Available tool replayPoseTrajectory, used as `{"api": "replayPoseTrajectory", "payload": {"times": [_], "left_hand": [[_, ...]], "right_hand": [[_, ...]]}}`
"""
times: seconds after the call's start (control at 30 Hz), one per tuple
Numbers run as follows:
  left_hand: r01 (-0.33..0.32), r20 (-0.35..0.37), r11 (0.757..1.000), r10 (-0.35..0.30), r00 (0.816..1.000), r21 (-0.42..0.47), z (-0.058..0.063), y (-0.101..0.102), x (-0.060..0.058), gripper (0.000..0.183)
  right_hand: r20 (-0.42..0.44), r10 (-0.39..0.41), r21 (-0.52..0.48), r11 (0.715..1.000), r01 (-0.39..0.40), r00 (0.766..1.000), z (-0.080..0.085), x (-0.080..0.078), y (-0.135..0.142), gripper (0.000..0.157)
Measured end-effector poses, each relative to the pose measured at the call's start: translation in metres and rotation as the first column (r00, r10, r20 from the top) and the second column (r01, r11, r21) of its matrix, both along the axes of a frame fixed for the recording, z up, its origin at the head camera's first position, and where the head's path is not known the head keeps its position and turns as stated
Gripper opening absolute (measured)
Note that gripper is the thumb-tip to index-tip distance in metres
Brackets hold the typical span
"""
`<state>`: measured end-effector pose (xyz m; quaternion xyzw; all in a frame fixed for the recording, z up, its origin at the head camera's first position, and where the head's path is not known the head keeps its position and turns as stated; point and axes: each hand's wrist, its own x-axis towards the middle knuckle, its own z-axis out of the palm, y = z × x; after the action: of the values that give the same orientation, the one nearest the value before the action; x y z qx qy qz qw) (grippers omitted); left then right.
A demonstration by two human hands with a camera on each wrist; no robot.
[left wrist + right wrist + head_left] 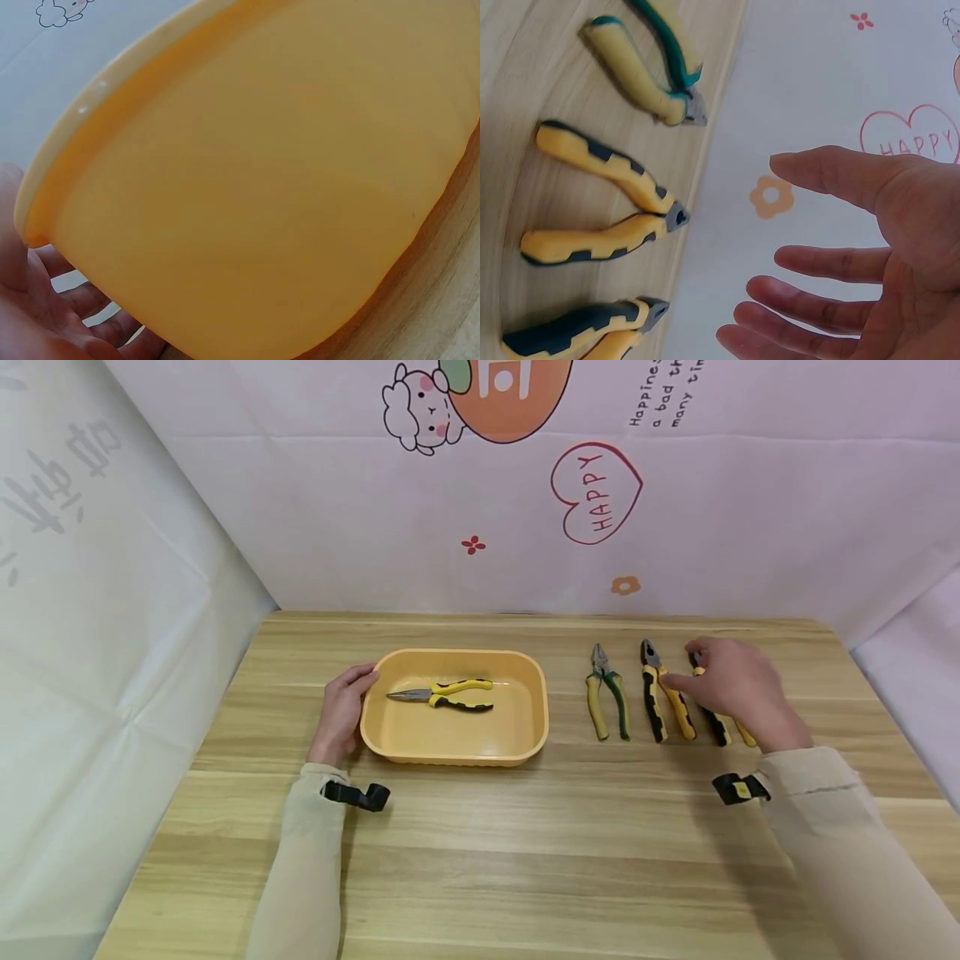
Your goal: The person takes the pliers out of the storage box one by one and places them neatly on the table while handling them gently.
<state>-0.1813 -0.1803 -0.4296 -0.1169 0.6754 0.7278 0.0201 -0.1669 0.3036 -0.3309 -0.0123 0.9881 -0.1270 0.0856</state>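
Note:
A yellow plastic bin point(450, 758) sits left of centre, with long-nose pliers point(442, 695) lying inside it. At its left end my left hand point(339, 714) holds the rim; the left wrist view shows several fingers point(86, 300) bent against the outer wall. Over on the right, my right hand point(738, 681) hovers above the rightmost black-and-yellow pliers point(716, 722), partly covering them. Its fingers point(810, 304) and thumb are spread apart, with nothing between them. Left of it lie another black-and-yellow pair of pliers point(651, 693) and green-and-yellow pliers point(600, 681).
The wooden table point(525, 860) ends at a printed white cloth backdrop point(337, 527). White cloth point(112, 652) also hangs along the left side. A small black camera point(360, 795) is strapped at the left wrist, another black camera point(738, 788) at the right.

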Motion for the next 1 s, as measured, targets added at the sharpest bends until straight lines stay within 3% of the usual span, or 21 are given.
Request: {"api": "replayPoseTrajectory", "payload": {"times": [0.33, 0.67, 1.0], "left_hand": [[0.001, -0.004, 1.000, -0.001, 1.000, 0.001, -0.002, -0.001, 0.000, 0.039], [0.004, -0.004, 1.000, -0.004, 1.000, -0.015, -0.002, -0.001, -0.001, 0.040], [0.002, -0.009, 1.000, -0.002, 1.000, -0.014, -0.001, -0.001, -0.001, 0.038]], "right_hand": [[-0.038, 0.051, -0.055, 0.997, -0.053, 0.998, 0.004, -0.001, -0.025, 0.070], [-0.107, 0.142, -0.030, 0.989, -0.146, 0.984, 0.008, -0.002, -0.047, 0.061], [-0.100, 0.173, -0.071, 0.981, -0.180, 0.980, 0.007, -0.002, -0.064, 0.061]]}}
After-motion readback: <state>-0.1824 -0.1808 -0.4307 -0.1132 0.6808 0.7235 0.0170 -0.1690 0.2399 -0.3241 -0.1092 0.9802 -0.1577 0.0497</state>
